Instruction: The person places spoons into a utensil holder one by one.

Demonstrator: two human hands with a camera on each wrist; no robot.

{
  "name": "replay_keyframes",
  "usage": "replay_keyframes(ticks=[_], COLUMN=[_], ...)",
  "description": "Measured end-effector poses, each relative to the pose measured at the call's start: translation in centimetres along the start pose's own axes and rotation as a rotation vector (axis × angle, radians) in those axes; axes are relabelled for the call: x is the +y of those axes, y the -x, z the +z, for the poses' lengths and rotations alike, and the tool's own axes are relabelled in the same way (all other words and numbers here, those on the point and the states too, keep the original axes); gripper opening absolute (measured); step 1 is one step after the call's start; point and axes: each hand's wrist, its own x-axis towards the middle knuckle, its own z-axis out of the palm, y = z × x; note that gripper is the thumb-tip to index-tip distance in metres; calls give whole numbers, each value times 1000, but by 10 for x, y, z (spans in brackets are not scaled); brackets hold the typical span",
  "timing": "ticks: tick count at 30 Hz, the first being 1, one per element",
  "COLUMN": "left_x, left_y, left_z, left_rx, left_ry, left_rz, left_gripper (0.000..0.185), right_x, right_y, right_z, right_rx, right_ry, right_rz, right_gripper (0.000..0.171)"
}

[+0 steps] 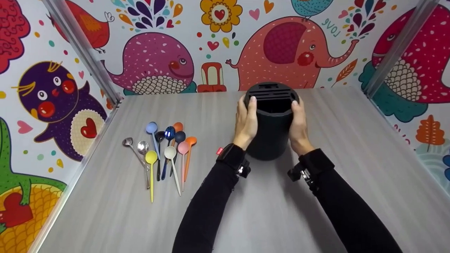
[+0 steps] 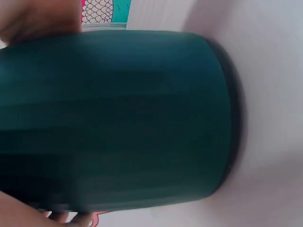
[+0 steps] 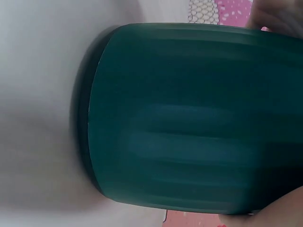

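Dark cylindrical holder, slotted on top, upright on grey surface, toward far middle. Clasped from both sides: left hand curled round left wall, right hand round right wall, fingertips near rim. Wrist views filled by ribbed wall, blurred. Step in hand, apparently: positioning of holder. Next, probably: steady, level carry or set-down, upright throughout. Fan of coloured spoons well apart to left, untouched.
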Motion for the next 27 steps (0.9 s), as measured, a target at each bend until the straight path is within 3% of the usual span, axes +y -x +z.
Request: replay_keyframes(ticks=[6,12,19,27], left_x=[0,-3,-4,-6], left_y=[9,21,35,54], left_z=[-22,-42,-54,-64], left_rx=[6,14,20,56], left_ry=[-28,-50,-75,-87], left_rz=[-33,-19,-8,2], left_gripper=[69,68,69,68], right_x=[-4,-7,-11,-17], right_y=[11,23,40,62], right_z=[16,31,41,47], right_rx=[-50,-67,-64,-66], right_ry=[-23,-23,-55,39], right_rz=[-13,-14,-49,-40], right_gripper=[61,62,60,62])
